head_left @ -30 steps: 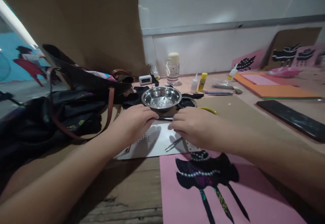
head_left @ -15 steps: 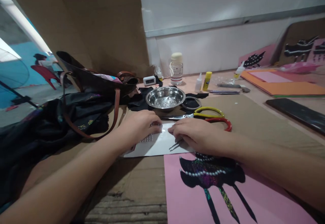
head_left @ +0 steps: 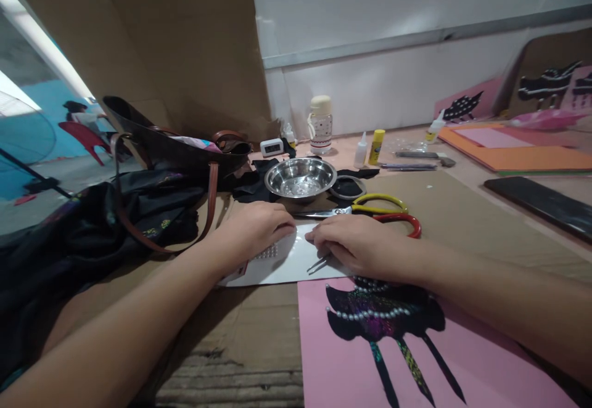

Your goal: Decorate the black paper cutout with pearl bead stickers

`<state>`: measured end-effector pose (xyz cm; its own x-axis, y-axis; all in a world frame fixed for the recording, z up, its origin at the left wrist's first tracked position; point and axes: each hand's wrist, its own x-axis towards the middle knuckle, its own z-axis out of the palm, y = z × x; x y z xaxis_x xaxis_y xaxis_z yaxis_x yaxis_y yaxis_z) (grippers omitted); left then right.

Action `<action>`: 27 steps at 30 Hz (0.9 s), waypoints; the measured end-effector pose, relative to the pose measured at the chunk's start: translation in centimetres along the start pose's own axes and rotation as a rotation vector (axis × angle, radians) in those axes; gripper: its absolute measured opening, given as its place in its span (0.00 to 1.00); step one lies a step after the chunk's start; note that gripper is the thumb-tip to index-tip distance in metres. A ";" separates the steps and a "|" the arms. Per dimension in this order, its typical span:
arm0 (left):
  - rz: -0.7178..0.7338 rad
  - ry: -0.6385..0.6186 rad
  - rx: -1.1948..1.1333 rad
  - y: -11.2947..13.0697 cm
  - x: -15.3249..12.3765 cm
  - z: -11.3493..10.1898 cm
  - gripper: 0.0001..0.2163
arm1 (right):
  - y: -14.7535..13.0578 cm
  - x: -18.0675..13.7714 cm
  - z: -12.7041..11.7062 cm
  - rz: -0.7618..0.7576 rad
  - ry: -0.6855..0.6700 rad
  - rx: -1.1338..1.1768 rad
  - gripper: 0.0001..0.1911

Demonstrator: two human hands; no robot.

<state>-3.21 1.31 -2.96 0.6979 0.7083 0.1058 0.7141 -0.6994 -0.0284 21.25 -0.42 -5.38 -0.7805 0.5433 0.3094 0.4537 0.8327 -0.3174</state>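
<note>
My left hand (head_left: 261, 229) rests on white paper (head_left: 268, 277), fingers bent and pressed together over a sheet of small pearl beads (head_left: 269, 252). Most of that sheet is hidden under the palm. My right hand (head_left: 354, 241) is closed around metal tweezers (head_left: 317, 265), whose tips point left and towards me. Its index finger reaches to the paper, a short gap from my left fingertips. Below it lies pink paper (head_left: 324, 365) with a black, shiny cut-out shape (head_left: 386, 328) trimmed with rows of pearls.
Scissors (head_left: 340, 211) with yellow and red handles lie just beyond my hands. Behind them stands a steel bowl (head_left: 301, 192). A handbag (head_left: 185, 161) and dark cloth (head_left: 152, 204) are at left. Glue bottles, a glue stick (head_left: 377, 147), a drink bottle (head_left: 321, 127) and a phone (head_left: 541, 208) lie further out.
My left thumb and fingers have come closer together over the pearl sheet. My right hand holds the tweezers in nearly the same spot. The view has shifted very slightly.
</note>
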 end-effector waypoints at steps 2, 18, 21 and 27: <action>-0.027 -0.009 -0.015 0.0 -0.2 -0.1 0.10 | 0.0 0.0 -0.1 0.004 -0.007 0.000 0.09; -0.004 -0.064 0.024 0.0 -0.1 -0.6 0.10 | -0.1 -0.1 -0.1 -0.002 -0.021 0.014 0.09; 0.043 -0.052 0.038 -0.1 0.0 -0.4 0.10 | 0.0 -0.1 -0.1 -0.002 -0.016 0.008 0.09; 0.062 -0.034 0.034 0.1 0.0 -0.3 0.11 | 0.0 -0.1 -0.3 -0.004 -0.034 0.001 0.11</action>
<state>-3.18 1.21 -2.70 0.7422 0.6666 0.0688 0.6701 -0.7392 -0.0673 21.41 -0.46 -5.17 -0.7964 0.5362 0.2798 0.4506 0.8346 -0.3168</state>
